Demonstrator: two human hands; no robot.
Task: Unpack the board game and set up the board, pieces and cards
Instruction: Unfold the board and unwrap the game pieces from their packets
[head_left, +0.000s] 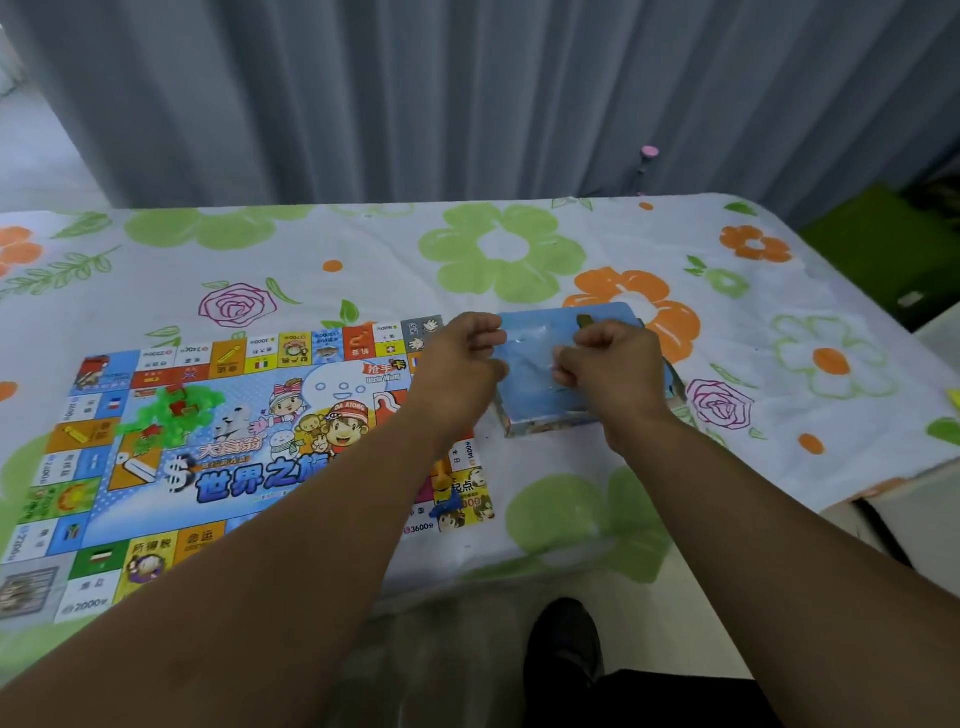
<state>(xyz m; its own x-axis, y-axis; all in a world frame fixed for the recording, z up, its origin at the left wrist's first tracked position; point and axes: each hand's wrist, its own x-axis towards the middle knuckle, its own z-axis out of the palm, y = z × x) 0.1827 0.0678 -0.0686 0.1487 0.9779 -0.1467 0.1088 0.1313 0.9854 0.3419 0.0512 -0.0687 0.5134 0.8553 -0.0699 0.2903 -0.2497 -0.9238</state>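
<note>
Game board (249, 452) is lying flat on the floral tablecloth (363, 260), with green and red plastic pieces (171, 410) heaped on it. The blue game box (535, 405) is sitting just beside its right edge. Over the box, the left hand (460, 358) and right hand (615, 364) are each pinching a clear plastic wrapper (530, 345), fingers curled.

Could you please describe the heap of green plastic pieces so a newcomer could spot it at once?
On the table's white flower-printed cloth, the colourful game board lies flat at the left. Towards its far left corner, beside the cartoon figures, sits the heap of green plastic pieces. It is the only raised green clump on the board, with a few red bits mixed in.
</note>
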